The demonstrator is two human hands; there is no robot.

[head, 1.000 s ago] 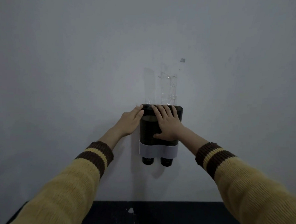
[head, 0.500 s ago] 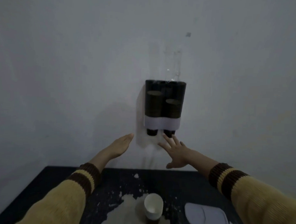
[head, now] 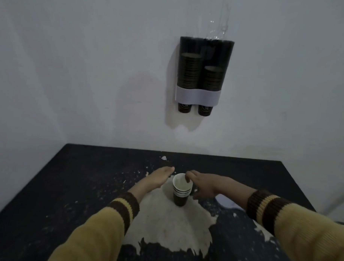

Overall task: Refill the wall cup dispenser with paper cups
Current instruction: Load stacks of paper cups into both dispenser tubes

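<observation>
Dark table below wall dispenser; cup stack upright on table. Right hand fingertips pinching stack rim; left hand flat-fingered, just beside stack.

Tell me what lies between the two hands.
In the head view, a short stack of paper cups stands between the left hand and right hand.

**Open air under the dispenser, cups hemmed in below**

The stack of paper cups is standing on the tabletop, with the left hand and right hand closing off both its sides. Between the tabletop and the wall dispenser, bare wall is leaving a clear passage upward. Two cup bottoms are poking out beneath the dispenser.
</observation>
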